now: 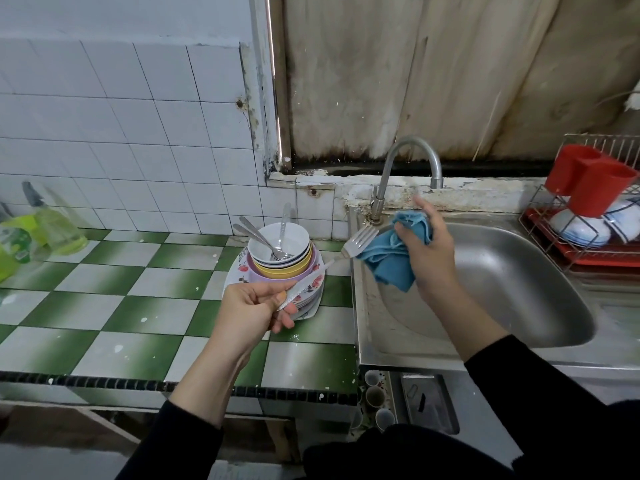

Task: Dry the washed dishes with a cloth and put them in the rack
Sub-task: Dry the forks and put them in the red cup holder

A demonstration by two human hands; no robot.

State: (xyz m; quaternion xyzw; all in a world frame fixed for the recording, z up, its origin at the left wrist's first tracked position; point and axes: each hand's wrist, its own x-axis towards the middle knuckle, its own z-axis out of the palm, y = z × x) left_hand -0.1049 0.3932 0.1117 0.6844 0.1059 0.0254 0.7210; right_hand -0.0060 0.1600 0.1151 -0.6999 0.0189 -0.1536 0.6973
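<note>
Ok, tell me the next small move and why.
Probably close the cloth round the tines of the fork and wipe toward the handle. The left hand grips the fork by its handle, and the right hand holds the bunched cloth just beside the tines, not yet round them. The rack comes after.

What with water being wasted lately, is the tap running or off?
Off, it seems: no stream falls from the tap spout into the sink, whose basin looks free of standing water.
</note>
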